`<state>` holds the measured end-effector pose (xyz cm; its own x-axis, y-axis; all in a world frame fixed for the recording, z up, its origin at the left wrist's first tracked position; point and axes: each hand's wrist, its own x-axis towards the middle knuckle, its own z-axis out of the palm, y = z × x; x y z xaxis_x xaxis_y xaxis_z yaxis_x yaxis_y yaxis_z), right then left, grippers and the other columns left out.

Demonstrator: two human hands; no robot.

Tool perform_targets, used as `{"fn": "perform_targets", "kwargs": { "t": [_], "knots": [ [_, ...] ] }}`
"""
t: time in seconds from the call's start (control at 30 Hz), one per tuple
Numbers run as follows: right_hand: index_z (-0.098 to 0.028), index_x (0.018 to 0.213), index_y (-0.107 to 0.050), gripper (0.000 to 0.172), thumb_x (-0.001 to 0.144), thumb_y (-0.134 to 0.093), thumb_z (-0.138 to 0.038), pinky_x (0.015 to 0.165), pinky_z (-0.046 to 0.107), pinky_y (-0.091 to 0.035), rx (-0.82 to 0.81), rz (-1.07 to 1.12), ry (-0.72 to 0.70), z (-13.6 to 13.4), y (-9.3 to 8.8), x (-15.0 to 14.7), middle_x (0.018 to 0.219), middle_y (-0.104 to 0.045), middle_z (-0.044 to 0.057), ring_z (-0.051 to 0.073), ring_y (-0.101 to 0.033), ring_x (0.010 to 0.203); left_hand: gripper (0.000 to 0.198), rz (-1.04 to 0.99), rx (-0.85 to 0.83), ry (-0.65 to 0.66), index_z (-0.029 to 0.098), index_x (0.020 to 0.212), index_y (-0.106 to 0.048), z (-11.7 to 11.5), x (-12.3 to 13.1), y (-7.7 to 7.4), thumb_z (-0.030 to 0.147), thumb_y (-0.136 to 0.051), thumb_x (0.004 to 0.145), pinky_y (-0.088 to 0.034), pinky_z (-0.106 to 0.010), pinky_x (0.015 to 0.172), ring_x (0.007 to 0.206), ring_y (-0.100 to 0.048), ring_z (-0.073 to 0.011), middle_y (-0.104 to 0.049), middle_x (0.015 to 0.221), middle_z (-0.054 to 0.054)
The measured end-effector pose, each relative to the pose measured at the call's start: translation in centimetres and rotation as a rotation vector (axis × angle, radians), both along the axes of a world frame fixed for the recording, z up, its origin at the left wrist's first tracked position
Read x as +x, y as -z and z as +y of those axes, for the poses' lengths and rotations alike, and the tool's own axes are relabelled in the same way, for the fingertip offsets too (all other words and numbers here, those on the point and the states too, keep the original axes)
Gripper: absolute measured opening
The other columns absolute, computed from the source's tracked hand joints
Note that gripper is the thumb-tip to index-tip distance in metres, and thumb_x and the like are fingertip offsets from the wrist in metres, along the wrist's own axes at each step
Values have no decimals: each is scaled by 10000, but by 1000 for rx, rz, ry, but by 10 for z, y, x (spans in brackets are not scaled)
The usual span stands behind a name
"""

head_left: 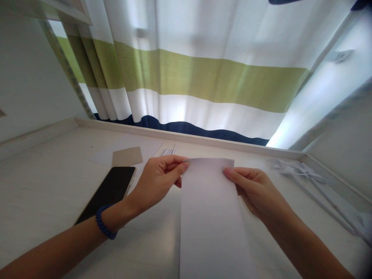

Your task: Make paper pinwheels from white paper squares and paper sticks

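A long white sheet of paper, folded to a narrow strip, is lifted over the pale tabletop. My left hand pinches its far left corner between thumb and fingers. My right hand holds the far right corner, thumb on top. A blue coiled band sits on my left wrist.
A black phone lies face up left of my left hand. Beyond it lie a brown card and flat white sheets. Folded white paper shapes rest at the right. A striped curtain hangs behind the table's back edge.
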<state>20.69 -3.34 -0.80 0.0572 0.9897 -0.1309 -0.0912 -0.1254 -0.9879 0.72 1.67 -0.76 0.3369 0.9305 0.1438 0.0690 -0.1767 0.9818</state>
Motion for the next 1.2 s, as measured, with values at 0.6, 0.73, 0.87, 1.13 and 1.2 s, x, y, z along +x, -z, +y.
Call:
{"fn": "perform_targets", "kwargs": {
  "t": [0.6,0.73,0.87,1.13,1.2],
  "knots": [
    [-117,618,-671,340,729,-608,-432,464,179,-459,-73,60,-121,4,12,-4,536,-639,23,90,-575,490,189,22,83,-87,195,890,-677,6,0,3,286,-620,735,-457,-115,471,524,-558,-69,-669,645,28],
    [-123,549,-644,334,715,-629,-413,441,160,-446,-53,56,-111,3,13,-6,490,-616,-1,70,-554,447,199,13,80,-104,183,887,-679,8,0,3,285,-631,724,-464,-125,469,528,-576,-81,-677,653,16],
    [-123,591,-661,328,707,-631,-428,464,178,-470,-70,51,-131,4,15,-5,514,-629,8,85,-577,473,199,11,96,-139,175,873,-682,10,1,4,289,-639,715,-454,-125,466,524,-568,-78,-681,657,8],
    [-134,569,-667,292,683,-662,-402,432,160,-453,-48,-2,-119,3,16,-6,529,-649,9,74,-569,454,165,9,137,-183,169,809,-688,13,0,6,282,-657,693,-429,-124,446,503,-552,-75,-670,613,13],
    [-129,593,-677,303,682,-657,-417,453,176,-470,-63,-20,-132,3,15,-7,562,-668,28,87,-584,474,179,13,135,-196,171,822,-683,13,0,7,296,-652,698,-420,-123,444,501,-545,-72,-672,621,12]
  ]
}}
